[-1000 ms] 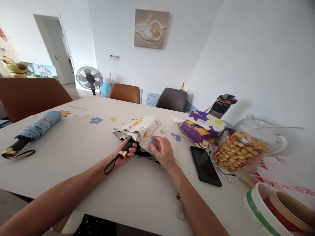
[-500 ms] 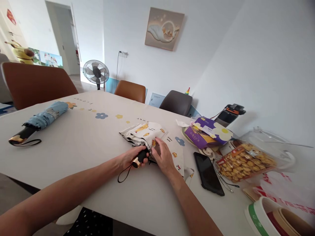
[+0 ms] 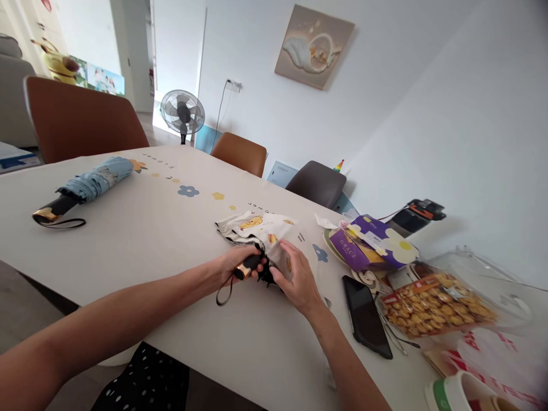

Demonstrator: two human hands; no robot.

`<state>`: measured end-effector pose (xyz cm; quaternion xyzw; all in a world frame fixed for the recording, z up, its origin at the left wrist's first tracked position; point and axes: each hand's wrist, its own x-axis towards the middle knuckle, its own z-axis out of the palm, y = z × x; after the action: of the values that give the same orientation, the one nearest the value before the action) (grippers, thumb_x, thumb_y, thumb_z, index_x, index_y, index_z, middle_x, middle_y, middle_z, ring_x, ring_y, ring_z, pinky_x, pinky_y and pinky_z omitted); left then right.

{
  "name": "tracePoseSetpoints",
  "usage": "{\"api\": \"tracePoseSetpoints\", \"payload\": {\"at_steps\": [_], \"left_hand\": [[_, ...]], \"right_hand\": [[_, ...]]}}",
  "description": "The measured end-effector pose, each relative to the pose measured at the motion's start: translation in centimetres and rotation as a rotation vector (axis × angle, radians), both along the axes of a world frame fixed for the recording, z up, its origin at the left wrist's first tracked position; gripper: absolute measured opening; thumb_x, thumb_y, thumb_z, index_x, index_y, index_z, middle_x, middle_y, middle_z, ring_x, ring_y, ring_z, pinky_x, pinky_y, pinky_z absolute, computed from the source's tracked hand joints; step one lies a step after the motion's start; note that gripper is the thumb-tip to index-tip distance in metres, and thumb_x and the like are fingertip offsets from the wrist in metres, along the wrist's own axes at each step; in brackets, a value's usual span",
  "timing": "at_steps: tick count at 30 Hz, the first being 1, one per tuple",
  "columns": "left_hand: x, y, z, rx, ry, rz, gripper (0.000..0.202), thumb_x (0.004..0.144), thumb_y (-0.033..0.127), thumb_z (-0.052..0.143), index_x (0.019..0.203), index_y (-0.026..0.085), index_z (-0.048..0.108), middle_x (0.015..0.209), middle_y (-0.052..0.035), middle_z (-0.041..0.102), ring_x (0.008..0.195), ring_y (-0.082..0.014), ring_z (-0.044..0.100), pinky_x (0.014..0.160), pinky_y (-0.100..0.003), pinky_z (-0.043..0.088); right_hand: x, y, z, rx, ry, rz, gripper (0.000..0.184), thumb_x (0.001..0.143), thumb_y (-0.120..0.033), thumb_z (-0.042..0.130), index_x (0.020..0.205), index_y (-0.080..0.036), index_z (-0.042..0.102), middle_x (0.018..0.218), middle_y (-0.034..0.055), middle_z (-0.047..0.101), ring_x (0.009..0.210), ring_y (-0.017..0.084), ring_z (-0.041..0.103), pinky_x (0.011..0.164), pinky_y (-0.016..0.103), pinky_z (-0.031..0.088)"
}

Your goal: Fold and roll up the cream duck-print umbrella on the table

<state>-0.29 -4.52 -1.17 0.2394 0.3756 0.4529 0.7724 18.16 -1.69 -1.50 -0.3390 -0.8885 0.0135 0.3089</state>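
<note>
Hands meet on the table [image 3: 141, 251], toward its near edge, over the printed umbrella [image 3: 257, 224]. I see the left hand [image 3: 231, 265] clamped round its black handle [image 3: 252, 263]. The right hand [image 3: 302, 281] lies on the canopy, and I cannot tell whether it grips. The loose cloth has drawn in since a moment ago, so the bundle is tighter.

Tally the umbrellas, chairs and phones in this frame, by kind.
Folding umbrellas: 2, white cartoon-print umbrella, handle gripped by left hand; light-blue umbrella
Chairs: 3, near brown chair, far brown chair, dark grey chair
Black smartphone: 1
Total: 6
</note>
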Motion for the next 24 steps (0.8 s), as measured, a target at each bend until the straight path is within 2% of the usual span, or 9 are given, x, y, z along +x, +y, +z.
{"api": "tracePoseSetpoints", "payload": {"at_steps": [2, 3, 6, 10, 15, 20, 24], "left_hand": [[0.1, 0.1, -0.2, -0.027, -0.191, 0.001, 0.009, 0.077, 0.020, 0.050, 0.076, 0.011, 0.052, 0.065, -0.0018, 0.056, 0.047, -0.0051, 0.050, 0.038, -0.013, 0.039], [0.2, 0.1, -0.4, -0.035, -0.213, 0.009, 0.009, 0.078, 0.020, 0.049, 0.077, 0.011, 0.052, 0.066, -0.0017, 0.055, 0.047, -0.0054, 0.050, 0.038, -0.014, 0.039], [0.7, 0.2, -1.4, -0.062, -0.097, 0.006, 0.008, 0.078, 0.017, 0.049, 0.078, 0.011, 0.053, 0.065, -0.0030, 0.056, 0.049, -0.0083, 0.052, 0.041, -0.018, 0.042], [1.0, 0.3, -2.1, -0.042, 0.029, -0.079, 0.014, 0.079, 0.019, 0.048, 0.076, 0.007, 0.056, 0.061, -0.0077, 0.058, 0.050, -0.0118, 0.055, 0.048, -0.022, 0.046], [0.7, 0.2, -2.0, -0.116, -0.044, -0.093, 0.017, 0.075, 0.024, 0.049, 0.075, 0.009, 0.056, 0.060, -0.0051, 0.055, 0.048, -0.0097, 0.052, 0.042, -0.019, 0.043], [0.6, 0.2, -1.7, -0.064, -0.132, -0.102, 0.025, 0.075, 0.034, 0.045, 0.077, 0.012, 0.055, 0.067, -0.0051, 0.058, 0.050, -0.0112, 0.053, 0.041, -0.021, 0.042], [0.7, 0.2, -1.8, -0.051, 0.015, -0.170, 0.030, 0.077, 0.039, 0.042, 0.075, 0.012, 0.054, 0.058, -0.0042, 0.056, 0.044, -0.0108, 0.052, 0.039, -0.020, 0.038]], "right_hand": [[0.0, 0.1, 0.4, 0.025, 0.041, -0.005, 0.050, 0.082, -0.031, 0.050, 0.129, -0.020, 0.036, 0.129, 0.0132, 0.046, 0.122, 0.026, 0.041, 0.101, 0.050, 0.032], [-0.1, 0.1, 0.4, 0.035, 0.056, -0.012, 0.049, 0.083, -0.030, 0.049, 0.129, -0.020, 0.035, 0.129, 0.0132, 0.047, 0.122, 0.026, 0.041, 0.102, 0.050, 0.031], [-0.5, 0.3, 0.1, 0.048, 0.053, -0.040, 0.050, 0.083, -0.030, 0.048, 0.130, -0.020, 0.035, 0.127, 0.0136, 0.048, 0.120, 0.026, 0.043, 0.101, 0.051, 0.031], [-1.0, 0.5, -1.0, 0.030, 0.002, -0.023, 0.046, 0.083, -0.025, 0.047, 0.128, -0.020, 0.038, 0.125, 0.0127, 0.051, 0.118, 0.026, 0.045, 0.100, 0.050, 0.034], [-0.5, 0.7, -1.6, -0.042, 0.045, 0.059, 0.045, 0.082, -0.023, 0.048, 0.127, -0.022, 0.041, 0.126, 0.0102, 0.051, 0.119, 0.022, 0.046, 0.098, 0.043, 0.041], [-0.3, 0.5, -1.7, -0.015, 0.062, 0.065, 0.044, 0.082, -0.025, 0.050, 0.125, -0.022, 0.043, 0.124, 0.0102, 0.053, 0.117, 0.024, 0.048, 0.096, 0.044, 0.042], [-0.6, 0.2, -1.8, 0.026, 0.070, 0.045, 0.041, 0.082, -0.023, 0.050, 0.123, -0.021, 0.045, 0.120, 0.0110, 0.055, 0.115, 0.024, 0.049, 0.096, 0.044, 0.042]]}}
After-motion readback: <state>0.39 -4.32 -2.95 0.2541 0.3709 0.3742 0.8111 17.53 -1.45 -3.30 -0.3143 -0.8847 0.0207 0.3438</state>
